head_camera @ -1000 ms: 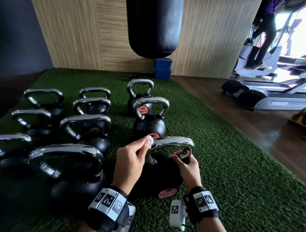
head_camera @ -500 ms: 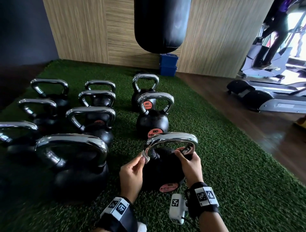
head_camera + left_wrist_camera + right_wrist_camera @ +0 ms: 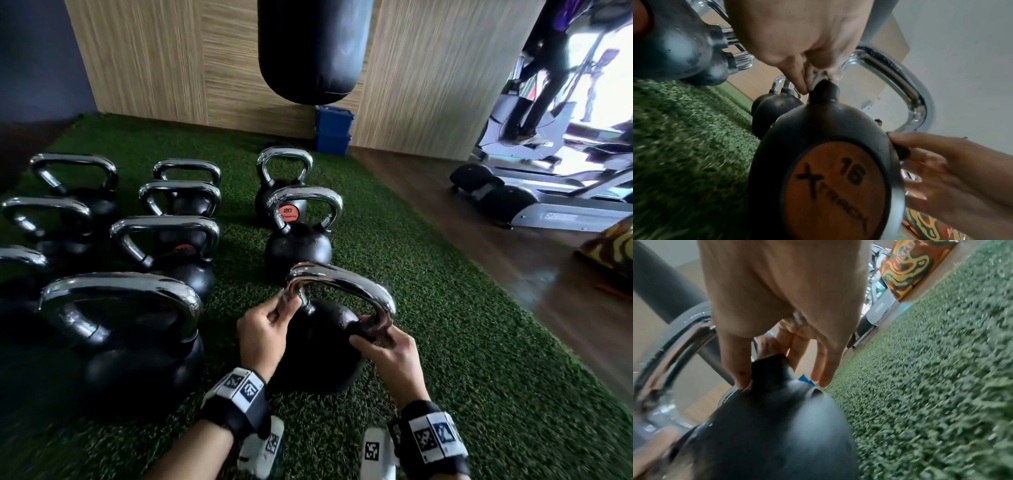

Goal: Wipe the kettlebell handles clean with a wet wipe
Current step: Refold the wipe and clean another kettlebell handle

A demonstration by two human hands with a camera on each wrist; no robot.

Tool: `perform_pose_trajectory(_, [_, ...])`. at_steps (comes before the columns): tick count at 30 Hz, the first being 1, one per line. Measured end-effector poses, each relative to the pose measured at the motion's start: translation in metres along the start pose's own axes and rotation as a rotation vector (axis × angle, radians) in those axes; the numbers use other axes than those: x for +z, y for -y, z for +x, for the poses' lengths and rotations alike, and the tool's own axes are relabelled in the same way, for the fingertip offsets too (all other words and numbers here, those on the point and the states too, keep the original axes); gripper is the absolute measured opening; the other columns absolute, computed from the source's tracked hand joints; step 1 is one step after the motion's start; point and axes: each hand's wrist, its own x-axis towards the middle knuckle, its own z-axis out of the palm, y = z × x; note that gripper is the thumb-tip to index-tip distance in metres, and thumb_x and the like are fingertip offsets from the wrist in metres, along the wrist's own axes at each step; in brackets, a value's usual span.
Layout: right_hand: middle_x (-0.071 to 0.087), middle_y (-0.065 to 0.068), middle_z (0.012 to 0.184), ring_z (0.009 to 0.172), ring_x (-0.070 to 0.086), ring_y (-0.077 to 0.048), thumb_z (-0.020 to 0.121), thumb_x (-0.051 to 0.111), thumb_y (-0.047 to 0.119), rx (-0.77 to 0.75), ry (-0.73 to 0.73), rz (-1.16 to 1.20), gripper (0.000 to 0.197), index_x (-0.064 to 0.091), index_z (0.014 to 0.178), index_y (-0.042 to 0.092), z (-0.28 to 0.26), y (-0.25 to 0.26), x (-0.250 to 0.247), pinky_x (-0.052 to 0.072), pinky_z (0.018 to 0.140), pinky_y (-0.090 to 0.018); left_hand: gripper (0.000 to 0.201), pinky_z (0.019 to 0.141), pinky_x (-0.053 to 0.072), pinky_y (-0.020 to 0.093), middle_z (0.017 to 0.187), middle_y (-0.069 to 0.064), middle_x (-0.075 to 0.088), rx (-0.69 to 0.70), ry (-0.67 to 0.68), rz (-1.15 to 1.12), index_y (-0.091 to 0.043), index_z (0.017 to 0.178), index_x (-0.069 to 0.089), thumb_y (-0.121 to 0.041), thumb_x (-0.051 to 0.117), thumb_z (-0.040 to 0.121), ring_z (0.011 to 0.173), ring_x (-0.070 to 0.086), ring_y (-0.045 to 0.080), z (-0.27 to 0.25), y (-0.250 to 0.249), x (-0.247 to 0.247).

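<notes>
A black kettlebell [image 3: 322, 346] marked 16 [image 3: 830, 178] stands on the green turf in front of me, with a chrome handle [image 3: 346, 277]. My left hand [image 3: 265, 329] pinches a small whitish wet wipe [image 3: 813, 76] against the left foot of that handle, just above the black stub. My right hand [image 3: 383, 346] grips the right foot of the handle [image 3: 764, 345], thumb and fingers curled round it. In the head view the wipe is mostly hidden by my fingers.
Several more kettlebells [image 3: 137, 335] with chrome handles stand in rows to the left and behind. A black punching bag [image 3: 311, 48] hangs ahead, blue boxes [image 3: 334, 130] sit by the wooden wall, and gym machines [image 3: 548, 178] stand on the wood floor at right.
My left hand has slid the wipe from the top left corner of the handle down to its left foot. The right hand kept its hold. The head camera moved closer.
</notes>
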Motion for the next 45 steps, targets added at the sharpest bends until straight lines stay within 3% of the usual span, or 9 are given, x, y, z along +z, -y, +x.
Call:
perform_pose_trajectory(5, [0.073, 0.015, 0.095, 0.085, 0.07, -0.006, 0.078, 0.084, 0.019, -0.256, 0.065, -0.276, 0.013, 0.079, 0.09, 0.02, -0.027, 0.007, -0.002, 0.056, 0.073, -0.024, 0.028, 0.056, 0.033, 0.025, 0.069, 0.016, 0.072, 0.06, 0.138, 0.213, -0.004, 0.075, 0.075, -0.028, 0.08, 0.088, 0.063, 0.066, 0.032, 0.045, -0.023, 0.024])
perform_pose_trajectory(14, [0.067, 0.008, 0.1, 0.094, 0.064, -0.012, 0.087, 0.073, 0.022, -0.15, -0.009, -0.18, 0.017, 0.076, 0.098, 0.034, 0.005, 0.025, 0.024, 0.055, 0.089, -0.04, 0.02, 0.085, 0.053, 0.033, 0.096, 0.014, 0.077, 0.011, 0.611, 0.234, -0.003, 0.096, 0.081, -0.017, 0.067, 0.097, 0.092, 0.072, 0.025, 0.079, -0.042, 0.042])
perform_pose_trajectory(18, [0.057, -0.007, 0.136, 0.126, 0.053, -0.024, 0.095, 0.064, 0.034, 0.058, 0.054, -0.24, 0.053, 0.051, 0.144, 0.022, 0.039, 0.024, 0.044, 0.042, 0.109, -0.042, 0.021, 0.065, 0.046, 0.022, 0.077, 0.015, 0.072, 0.012, 0.562, 0.299, -0.006, 0.079, 0.078, -0.022, 0.072, 0.093, 0.071, 0.061, 0.016, 0.075, -0.041, 0.036])
perform_pose_trajectory(22, [0.059, -0.01, 0.138, 0.128, 0.053, -0.027, 0.097, 0.057, 0.034, 0.133, 0.046, -0.277, 0.048, 0.051, 0.143, 0.02, 0.043, 0.019, 0.064, 0.041, 0.108, -0.039, 0.018, 0.089, 0.057, 0.03, 0.098, 0.012, 0.08, 0.017, 0.551, 0.243, -0.007, 0.103, 0.081, -0.019, 0.072, 0.093, 0.095, 0.076, 0.019, 0.086, -0.059, 0.041])
perform_pose_trajectory(26, [0.06, -0.009, 0.135, 0.125, 0.054, -0.025, 0.098, 0.057, 0.035, 0.128, 0.002, -0.285, 0.046, 0.053, 0.142, 0.021, 0.04, 0.018, 0.065, 0.042, 0.104, -0.035, 0.031, 0.065, 0.051, 0.031, 0.078, 0.009, 0.078, 0.144, 0.531, 0.212, -0.009, 0.094, 0.082, -0.035, 0.066, 0.099, 0.076, 0.074, 0.022, 0.095, -0.072, 0.039])
perform_pose_trajectory(30, [0.06, -0.009, 0.135, 0.126, 0.053, -0.024, 0.098, 0.057, 0.033, 0.128, -0.007, -0.276, 0.045, 0.054, 0.141, 0.021, 0.039, 0.021, 0.066, 0.04, 0.104, -0.033, 0.019, 0.067, 0.052, 0.015, 0.091, 0.01, 0.081, 0.104, 0.591, 0.244, -0.01, 0.103, 0.081, -0.024, 0.069, 0.097, 0.074, 0.072, 0.01, 0.097, -0.073, 0.038])
perform_pose_trajectory(34, [0.06, -0.008, 0.133, 0.125, 0.053, -0.023, 0.098, 0.057, 0.034, 0.126, -0.01, -0.259, 0.045, 0.054, 0.14, 0.021, 0.038, 0.02, 0.065, 0.04, 0.101, -0.032, 0.027, 0.082, 0.059, 0.029, 0.107, 0.011, 0.079, 0.082, 0.647, 0.17, -0.012, 0.118, 0.078, -0.027, 0.071, 0.097, 0.095, 0.076, 0.026, 0.11, -0.087, 0.028])
perform_pose_trajectory(40, [0.059, -0.008, 0.134, 0.125, 0.053, -0.023, 0.098, 0.056, 0.036, 0.129, -0.016, -0.255, 0.045, 0.053, 0.141, 0.021, 0.037, 0.021, 0.066, 0.04, 0.1, -0.032, 0.014, 0.06, 0.052, 0.006, 0.066, -0.018, 0.074, -0.081, 0.676, -0.08, -0.002, 0.106, 0.077, -0.007, 0.071, 0.094, 0.063, 0.07, -0.006, 0.106, -0.097, 0.012])
perform_pose_trajectory(45, [0.059, -0.008, 0.133, 0.124, 0.053, -0.023, 0.098, 0.057, 0.036, 0.129, -0.021, -0.248, 0.045, 0.054, 0.14, 0.02, 0.036, 0.021, 0.066, 0.04, 0.1, -0.032, 0.019, 0.058, 0.053, 0.008, 0.061, -0.009, 0.073, -0.248, 0.697, -0.224, 0.012, 0.108, 0.071, 0.003, 0.069, 0.093, 0.057, 0.07, -0.002, 0.098, -0.106, 0.007])
